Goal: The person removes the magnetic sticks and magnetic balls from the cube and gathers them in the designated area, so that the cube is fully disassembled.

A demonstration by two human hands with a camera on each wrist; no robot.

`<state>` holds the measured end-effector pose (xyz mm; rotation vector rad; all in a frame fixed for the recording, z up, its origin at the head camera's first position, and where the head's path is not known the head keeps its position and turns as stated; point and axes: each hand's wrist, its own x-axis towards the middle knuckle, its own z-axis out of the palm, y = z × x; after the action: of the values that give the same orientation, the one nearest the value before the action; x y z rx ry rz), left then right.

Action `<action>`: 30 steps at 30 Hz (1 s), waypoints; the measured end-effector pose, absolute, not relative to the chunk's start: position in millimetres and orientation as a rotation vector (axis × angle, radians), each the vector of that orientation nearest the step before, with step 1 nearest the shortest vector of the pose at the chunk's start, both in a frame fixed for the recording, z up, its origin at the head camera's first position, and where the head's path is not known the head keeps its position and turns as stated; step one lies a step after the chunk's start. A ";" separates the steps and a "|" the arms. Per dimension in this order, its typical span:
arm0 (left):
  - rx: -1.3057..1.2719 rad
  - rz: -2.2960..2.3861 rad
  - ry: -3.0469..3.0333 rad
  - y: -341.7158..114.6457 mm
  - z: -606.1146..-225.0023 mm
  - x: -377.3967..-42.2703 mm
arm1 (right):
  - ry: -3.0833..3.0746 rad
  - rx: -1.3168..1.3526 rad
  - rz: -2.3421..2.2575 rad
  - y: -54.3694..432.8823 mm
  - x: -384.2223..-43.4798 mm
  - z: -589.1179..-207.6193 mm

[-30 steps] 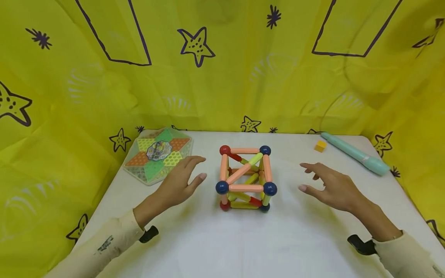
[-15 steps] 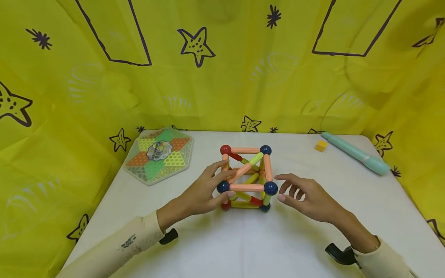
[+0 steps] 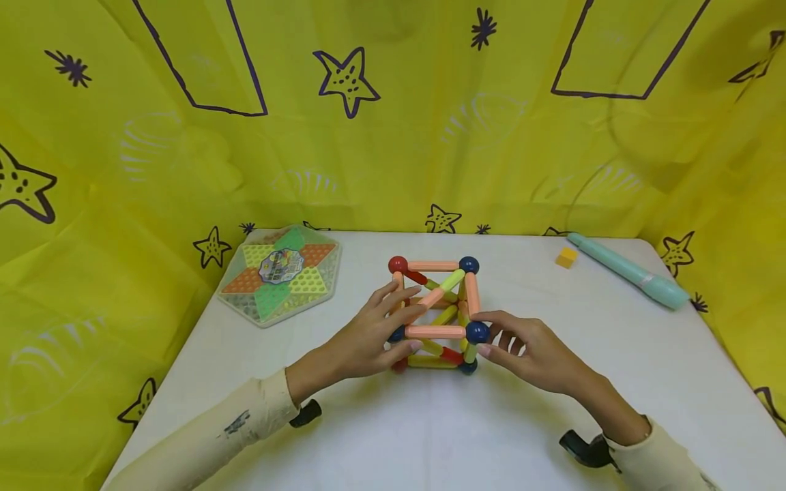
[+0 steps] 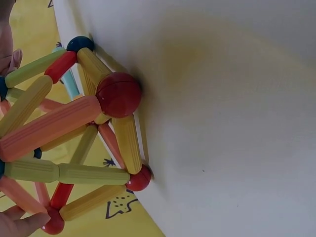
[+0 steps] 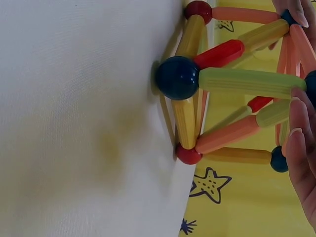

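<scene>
On the white table stands a magnetic stick-and-ball cube (image 3: 436, 332) of pink, yellow, green and red rods with red and blue balls. My left hand (image 3: 368, 334) grips its near left top corner, covering part of the blue ball there. At the opposite near corner, my right hand (image 3: 531, 354) holds the blue ball (image 3: 477, 332) between thumb and index finger. In the left wrist view a fingertip (image 4: 32, 223) touches a red ball (image 4: 53, 221). The right wrist view has curled fingers (image 5: 301, 158) beside a green rod (image 5: 252, 82). The lower balls rest on the table.
A hexagonal Chinese checkers box (image 3: 273, 300) lies at the back left. A small orange cube (image 3: 566, 258) and a teal tube-like object (image 3: 626, 269) lie at the back right. Yellow patterned cloth (image 3: 393, 157) hangs around the table (image 3: 399, 436).
Both hands have moved inward from either side of the stick-and-ball cube and taken hold of its near top corners. The cube has stayed in place.
</scene>
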<state>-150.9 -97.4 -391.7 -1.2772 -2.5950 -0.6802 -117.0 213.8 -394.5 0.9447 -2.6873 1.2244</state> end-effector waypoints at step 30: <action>-1.455 -0.660 -2.375 -80.9 -397.5 -162.8 | -2.677 0.977 1.087 204.5 -125.1 -392.6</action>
<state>-162.8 -80.9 -397.5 -1.4551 -2.3753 -0.6603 -125.1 204.5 -392.6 0.9770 -2.6765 1.0869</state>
